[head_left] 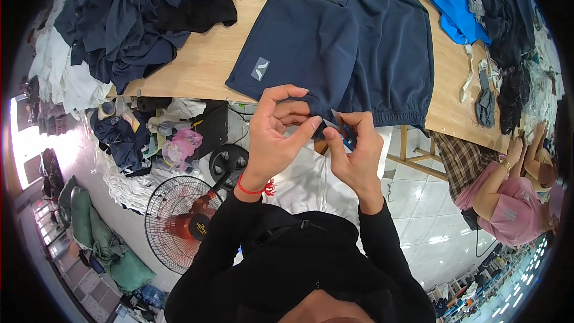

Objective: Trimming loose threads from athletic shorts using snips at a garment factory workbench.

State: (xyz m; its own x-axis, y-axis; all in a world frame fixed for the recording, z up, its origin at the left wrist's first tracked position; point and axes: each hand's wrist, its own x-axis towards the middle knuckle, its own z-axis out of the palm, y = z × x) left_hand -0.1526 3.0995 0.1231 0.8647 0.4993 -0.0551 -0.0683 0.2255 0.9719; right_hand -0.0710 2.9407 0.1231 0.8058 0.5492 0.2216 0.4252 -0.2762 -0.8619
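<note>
Navy shorts (pixel 299 36) lie across the near edge of the table, with a small grey patch on one leg and a gathered elastic edge at the right. My left hand (pixel 278 134) is closed, pinching the hem of the shorts between thumb and fingers just off the table edge. Small blue-handled thread snips (pixel 347 139) sit in my closed right hand (pixel 362 155), their pointed metal blade at the pinched cloth. Fingers partly cover the snips and the bit of hem between the hands.
A heap of dark garments (pixel 137 18) covers the table's left side. Blue cloth (pixel 454 6), dark clothes and scraps lie at the right. Below left stand a fan (pixel 182 224) and piled fabric with a pink bag (pixel 182 146). A person in pink (pixel 511 212) works at the right.
</note>
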